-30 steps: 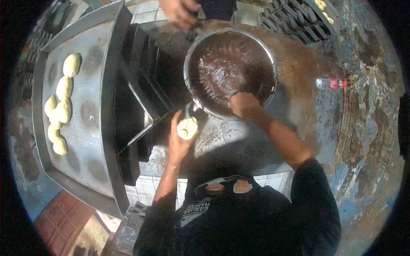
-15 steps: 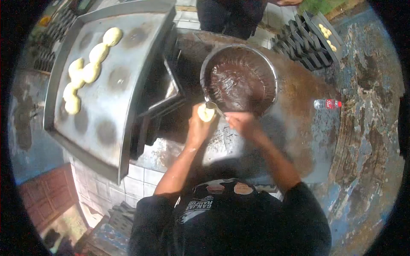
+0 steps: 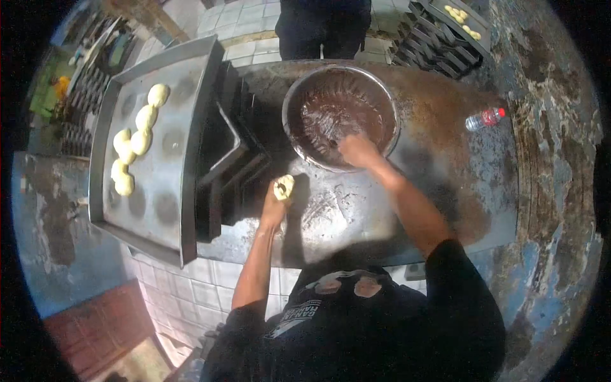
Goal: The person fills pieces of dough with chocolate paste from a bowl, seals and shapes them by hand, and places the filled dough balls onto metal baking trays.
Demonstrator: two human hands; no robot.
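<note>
**Bowl (image 3: 286, 118) of brown paste (image 3: 337, 114), right hand (image 3: 358, 151) inside it, left hand (image 3: 273, 205) around a piece of dough (image 3: 286, 185)**

The worn metal worktop (image 3: 347, 219) spans the scene. A large shallow tray (image 3: 167, 172) takes up its left side, raised on angular dark metal supports (image 3: 232, 156). Beyond the far edge, a person in dark clothing (image 3: 323, 28) stands facing the bowl. To the far right is a stack of metal trays (image 3: 436, 44), with small pale lumps (image 3: 463, 22) on top.

The round bowl sits on the far half of the worktop, near the middle. The right hand reaches over its near rim into the paste; the fingers look curled, but I cannot tell whether they grasp anything. The left hand, nearer and left of the bowl, has its fingers wrapped around the piece of dough, which shows a dark patch on top.

A red-capped bottle (image 3: 485, 119) lies on the right. Rounded pale pieces (image 3: 141, 141) form a crooked, touching line on the tray.
</note>
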